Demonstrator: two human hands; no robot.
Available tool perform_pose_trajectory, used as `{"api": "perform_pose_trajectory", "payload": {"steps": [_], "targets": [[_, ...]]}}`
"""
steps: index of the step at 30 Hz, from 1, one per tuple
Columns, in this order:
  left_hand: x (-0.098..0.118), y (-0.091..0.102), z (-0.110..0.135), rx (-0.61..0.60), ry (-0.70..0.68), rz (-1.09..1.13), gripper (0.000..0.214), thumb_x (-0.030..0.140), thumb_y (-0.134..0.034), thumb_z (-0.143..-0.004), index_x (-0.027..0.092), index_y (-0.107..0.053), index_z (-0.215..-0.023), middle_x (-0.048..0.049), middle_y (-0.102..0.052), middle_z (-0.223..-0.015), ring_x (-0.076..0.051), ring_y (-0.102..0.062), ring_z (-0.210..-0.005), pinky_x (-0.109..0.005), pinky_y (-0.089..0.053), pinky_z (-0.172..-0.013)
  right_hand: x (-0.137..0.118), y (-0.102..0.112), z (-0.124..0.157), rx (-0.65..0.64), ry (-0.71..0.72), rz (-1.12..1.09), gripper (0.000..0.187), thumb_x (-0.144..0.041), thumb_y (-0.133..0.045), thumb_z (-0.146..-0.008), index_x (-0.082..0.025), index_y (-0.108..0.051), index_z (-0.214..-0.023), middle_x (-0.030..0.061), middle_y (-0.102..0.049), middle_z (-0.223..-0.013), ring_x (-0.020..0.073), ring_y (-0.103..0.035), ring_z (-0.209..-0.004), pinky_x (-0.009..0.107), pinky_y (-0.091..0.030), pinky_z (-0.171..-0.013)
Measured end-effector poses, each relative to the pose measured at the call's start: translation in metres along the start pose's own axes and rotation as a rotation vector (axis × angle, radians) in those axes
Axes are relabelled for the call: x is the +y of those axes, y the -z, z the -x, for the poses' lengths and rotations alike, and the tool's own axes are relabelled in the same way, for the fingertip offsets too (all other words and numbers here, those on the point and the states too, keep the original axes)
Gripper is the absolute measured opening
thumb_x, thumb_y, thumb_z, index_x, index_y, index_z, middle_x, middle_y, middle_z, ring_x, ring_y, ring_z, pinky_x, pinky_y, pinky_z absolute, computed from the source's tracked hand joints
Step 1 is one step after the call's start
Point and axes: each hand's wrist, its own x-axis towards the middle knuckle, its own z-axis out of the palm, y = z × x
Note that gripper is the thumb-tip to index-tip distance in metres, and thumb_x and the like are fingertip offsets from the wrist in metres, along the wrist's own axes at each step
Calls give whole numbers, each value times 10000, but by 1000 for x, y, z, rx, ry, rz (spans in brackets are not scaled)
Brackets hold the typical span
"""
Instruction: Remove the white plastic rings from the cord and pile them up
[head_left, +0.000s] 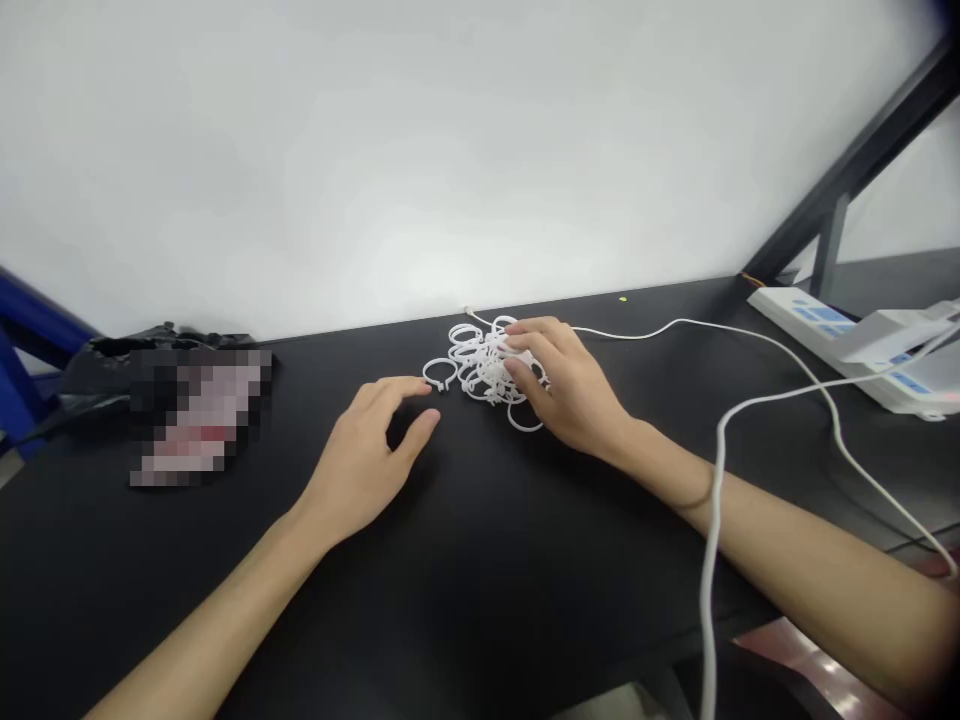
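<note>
Head camera: nearest, a thick white cable (712,560) is passing over the right forearm. Two bare hands are showing beyond it. The left hand (367,455) is standing half open, thumb well apart from the fingers, and appears to be gripping nothing. The right hand (566,385) is curving loosely over the heap, thumb and fingers a little parted; whether it is pinching anything, I cannot tell.

Between the hands, mostly under the right fingertips, a heap of white rings (493,372) is lying tangled. One loose ring (440,361) is lying just beside the left fingertips; whether they are touching it is unclear. The heaped ones are overlapping too much for an exact count, though probably more than ten. They are looking like thin plastic: light, springy, smooth, likely to be catching on one another. A fingertip pinch on the outer band would be the surest hold.

Farther out, one black plastic bag (112,370) is lying left of the left hand, and one white device (840,345) is sitting beyond the right forearm.
</note>
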Motion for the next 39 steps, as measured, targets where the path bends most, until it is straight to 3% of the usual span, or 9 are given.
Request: {"api": "perform_pose_trajectory", "payload": {"steps": [3,6,12,18,23,27,32,35,39], "targets": [[-2,-5,0,-12,-98,-132,333,425,-445,-956,227,-573,-1191,-62,-576,-1308,-251,-475,-1247,-428,-378,-1068,10,-6,0,-86,-47,114,395,-367,-547,-941,-96,-556,-1229,188,-569,-1314,308,-514,-1202,482,-430,-1027],[-4,-8,1,-35,-99,-165,332,413,-441,-960,218,-556,-1203,-73,-557,-1329,-247,-451,-1276,-445,-372,-1083,10,-11,1,-201,-72,119,506,-412,-579,-916,-108,-509,-1314,169,-565,-1346,330,-507,-1234,509,-443,-1026],[-11,-11,0,-45,-96,-208,366,423,-455,-957,220,-529,-1252,-78,-513,-1382,-252,-431,-1311,-468,-369,-1104,-1,-10,1,-279,-39,12,534,-366,-579,-918,-110,-432,-1363,166,-564,-1368,298,-506,-1283,493,-451,-1051],[-16,-16,2,-33,-121,-245,427,453,-478,-945,238,-493,-1314,-72,-494,-1413,-257,-418,-1339,-468,-384,-1109,-6,-10,0,-335,82,9,574,-471,-581,-910,-139,-482,-1367,145,-546,-1401,299,-466,-1327,498,-393,-1115],[-16,-15,3,-82,-139,-269,448,488,-465,-945,234,-507,-1312,-79,-480,-1439,-275,-397,-1357,-507,-366,-1116,-1,-13,1,-340,-37,163,652,-553,-465,-946,-107,-465,-1422,154,-472,-1476,341,-340,-1417,527,-306,-1166],[-15,-15,4,-122,-149,-304,461,491,-458,-948,233,-501,-1327,-76,-455,-1462,-274,-379,-1365,-520,-353,-1122,2,-14,2,-387,-100,206,935,-732,-528,-807,-88,-393,-1471,184,-405,-1517,396,-261,-1446,571,-251,-1178],[-17,-14,4,-131,-174,-314,448,471,-455,-953,235,-491,-1332,-72,-446,-1464,-271,-371,-1367,-521,-351,-1122,-4,-13,3,-429,-65,151,1167,-826,-598,-654,-88,-303,-1509,203,-353,-1540,416,-229,-1453,595,-225,-1182],[-16,-14,4,-125,-176,-306,439,468,-462,-949,239,-493,-1322,-72,-445,-1456,-275,-385,-1354,-525,-361,-1114,-9,-10,3,-399,-9,121,1112,-762,-653,-677,-118,-297,-1511,193,-347,-1543,384,-263,-1448,568,-234,-1189],[-15,-14,4,-111,-175,-294,435,467,-455,-952,239,-485,-1321,-70,-444,-1447,-270,-396,-1337,-509,-383,-1102,-10,-9,2,-384,100,75,723,-618,-628,-822,-214,-479,-1402,131,-418,-1508,311,-369,-1402,515,-330,-1154]]}}
